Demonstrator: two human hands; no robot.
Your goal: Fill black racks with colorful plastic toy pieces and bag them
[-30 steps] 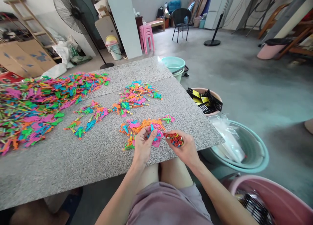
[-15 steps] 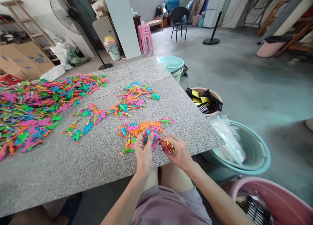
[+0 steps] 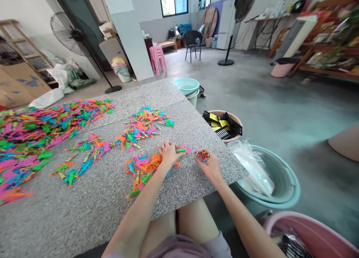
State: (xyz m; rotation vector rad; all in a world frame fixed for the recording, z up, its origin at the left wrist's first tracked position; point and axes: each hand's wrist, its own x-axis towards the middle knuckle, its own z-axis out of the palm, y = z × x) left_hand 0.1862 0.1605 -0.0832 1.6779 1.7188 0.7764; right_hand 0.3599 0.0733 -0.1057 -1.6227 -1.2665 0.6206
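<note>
My left hand is over the right end of a near pile of small plastic toys in orange, pink, green and blue. Its thumb is apart from its bent fingers and lies beside a pink and green plastic toy on the table. The fingertips are partly hidden, and I see nothing held in them. To the right, my right hand is closed around a bundle of small red and yellow tubes, their ends facing up, just above the speckled table.
Another toy cluster sits farther back, with a large heap at left. Beyond the table's right edge stand a tub of black baskets, a teal basin with plastic bags, and a pink tub.
My left hand has let go of the blue piece it held and moved forward over the pile. My right hand has moved right, still holding the tubes. The view has tilted upward.
</note>
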